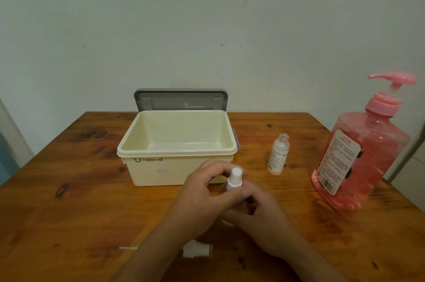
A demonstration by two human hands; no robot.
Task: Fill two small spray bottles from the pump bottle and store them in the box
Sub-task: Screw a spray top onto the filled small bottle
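Observation:
A small spray bottle with a white spray head point(234, 180) stands in front of the box, and both hands are on it. My left hand point(202, 196) pinches its white top between thumb and fingers. My right hand point(262, 212) grips its body, which is mostly hidden. A second small spray bottle point(278, 155) stands uncapped to the right, with a little pink liquid at its bottom. The big pink pump bottle point(361, 150) stands at the far right. The cream box point(177, 146) is open, its grey lid point(181, 100) tilted up behind it.
A loose white spray head point(197, 251) with its thin tube point(128, 247) lies on the wooden table point(69, 189) near the front edge, under my left forearm. The wall rises close behind the table.

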